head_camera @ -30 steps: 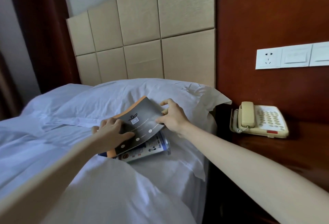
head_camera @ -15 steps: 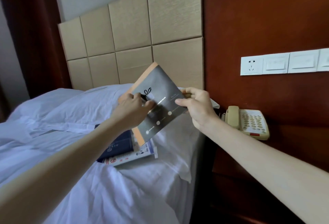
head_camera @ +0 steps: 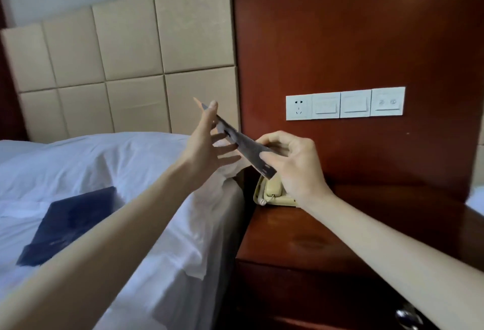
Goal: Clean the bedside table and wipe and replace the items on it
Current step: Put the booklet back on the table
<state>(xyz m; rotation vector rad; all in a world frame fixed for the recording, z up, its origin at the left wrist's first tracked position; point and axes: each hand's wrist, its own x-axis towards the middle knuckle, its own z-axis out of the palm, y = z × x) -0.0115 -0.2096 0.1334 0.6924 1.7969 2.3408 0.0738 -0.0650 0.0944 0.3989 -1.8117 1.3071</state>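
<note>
A thin dark grey booklet is held in the air, seen nearly edge-on, above the gap between bed and bedside table. My right hand pinches its lower end between thumb and curled fingers. My left hand has straight, spread fingers touching the booklet's upper end from behind. A cream telephone stands at the back of the reddish wooden table, partly hidden by my right hand. A dark blue folder lies on the white bed sheet.
The bed with white sheets and pillow fills the left, with a padded beige headboard behind. A wooden wall panel carries a socket and switches. A metal knob shows at the lower right.
The booklet was lifted off the stack on the bed and carried right toward the bedside table, tilting edge-on. My left hand went from gripping it to open fingers against it.
</note>
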